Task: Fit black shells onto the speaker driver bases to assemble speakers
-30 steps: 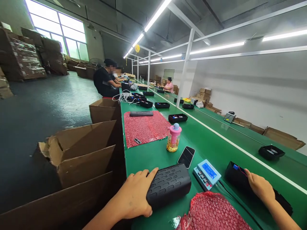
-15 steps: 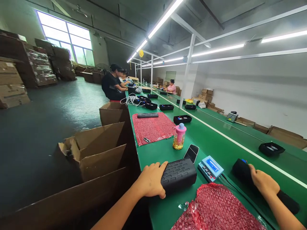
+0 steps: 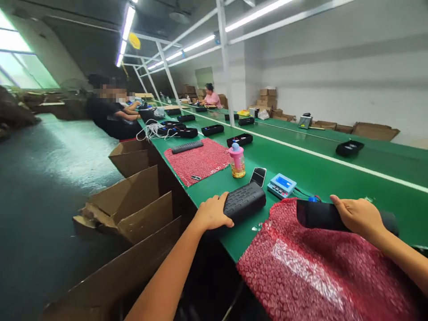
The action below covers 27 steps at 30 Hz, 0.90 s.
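My left hand [image 3: 214, 214] is closed over the near end of a black speaker casing [image 3: 245, 200] with a raised dash pattern on top. That casing lies at the edge of the green bench. In my right hand [image 3: 361, 216] is a long black casing half [image 3: 316, 215], over the red bubble wrap [image 3: 301, 258]; whether it touches the wrap I cannot tell. Something blue [image 3: 313, 199] shows at its far side. A small blue tester [image 3: 282, 185] with a lit screen and cable stands beyond the wrap, beside a phone [image 3: 258, 177].
A pink-lidded jar [image 3: 237, 162] stands behind the phone. Another red bubble wrap sheet [image 3: 207, 162] carries a dark grille panel [image 3: 187, 147]. Several open black casings [image 3: 212, 129] and white cables [image 3: 154, 130] lie farther along. Cardboard boxes [image 3: 133, 191] line the left side. Co-workers [image 3: 113, 111] sit beyond.
The view has turned to the right. My right hand has brought its black casing half from the bench to over the near bubble wrap. My left hand keeps its grip.
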Each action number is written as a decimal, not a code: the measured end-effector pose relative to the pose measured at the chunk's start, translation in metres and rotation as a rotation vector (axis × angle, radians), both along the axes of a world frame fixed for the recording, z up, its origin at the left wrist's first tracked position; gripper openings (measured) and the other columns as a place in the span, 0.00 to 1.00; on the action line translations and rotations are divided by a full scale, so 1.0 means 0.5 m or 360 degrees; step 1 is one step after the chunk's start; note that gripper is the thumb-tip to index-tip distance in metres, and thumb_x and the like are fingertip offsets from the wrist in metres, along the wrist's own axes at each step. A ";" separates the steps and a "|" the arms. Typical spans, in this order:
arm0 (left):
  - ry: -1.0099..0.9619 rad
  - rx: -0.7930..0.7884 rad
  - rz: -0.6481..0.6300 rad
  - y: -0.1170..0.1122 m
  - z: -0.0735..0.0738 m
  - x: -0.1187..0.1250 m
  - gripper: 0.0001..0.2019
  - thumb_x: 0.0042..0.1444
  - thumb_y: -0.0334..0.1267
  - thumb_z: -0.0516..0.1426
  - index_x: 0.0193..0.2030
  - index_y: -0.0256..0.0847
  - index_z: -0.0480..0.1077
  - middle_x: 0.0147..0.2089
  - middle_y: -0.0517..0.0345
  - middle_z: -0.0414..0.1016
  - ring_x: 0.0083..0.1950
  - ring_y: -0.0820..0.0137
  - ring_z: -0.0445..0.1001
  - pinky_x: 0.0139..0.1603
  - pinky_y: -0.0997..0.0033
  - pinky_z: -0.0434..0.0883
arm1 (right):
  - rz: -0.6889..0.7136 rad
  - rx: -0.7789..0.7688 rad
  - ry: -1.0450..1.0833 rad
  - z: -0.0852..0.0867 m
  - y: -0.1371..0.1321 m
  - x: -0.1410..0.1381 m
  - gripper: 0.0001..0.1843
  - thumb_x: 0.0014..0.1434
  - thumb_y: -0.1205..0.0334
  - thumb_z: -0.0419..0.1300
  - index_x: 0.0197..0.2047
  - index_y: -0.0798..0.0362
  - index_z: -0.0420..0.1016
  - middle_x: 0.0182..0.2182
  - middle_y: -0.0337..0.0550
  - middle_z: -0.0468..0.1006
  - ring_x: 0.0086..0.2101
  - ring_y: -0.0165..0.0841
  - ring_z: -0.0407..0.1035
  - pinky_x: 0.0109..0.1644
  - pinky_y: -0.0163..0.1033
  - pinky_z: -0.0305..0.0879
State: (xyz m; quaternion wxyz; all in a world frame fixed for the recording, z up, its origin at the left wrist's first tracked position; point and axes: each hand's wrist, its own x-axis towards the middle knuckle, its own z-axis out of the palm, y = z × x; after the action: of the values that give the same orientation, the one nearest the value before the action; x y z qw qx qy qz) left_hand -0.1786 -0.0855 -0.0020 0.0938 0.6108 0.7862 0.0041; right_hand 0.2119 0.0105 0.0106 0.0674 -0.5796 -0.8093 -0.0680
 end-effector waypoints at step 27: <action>-0.1399 0.1092 -0.0229 -0.259 -0.245 0.421 0.38 0.47 0.40 0.64 0.62 0.43 0.50 0.67 0.39 0.54 0.68 0.51 0.56 0.64 0.44 0.60 | 0.0519 0.0273 0.0503 -0.133 -0.388 -0.030 0.06 0.52 0.69 0.55 0.25 0.52 0.66 0.22 0.41 0.69 0.28 0.36 0.58 0.38 0.41 0.46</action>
State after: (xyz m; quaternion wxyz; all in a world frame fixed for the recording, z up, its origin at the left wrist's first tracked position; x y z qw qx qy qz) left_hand 0.0319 -0.2152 -0.1246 0.2085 0.5993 0.5832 0.5073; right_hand 0.1970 -0.1835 -0.0559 0.2522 -0.4370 -0.8627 -0.0331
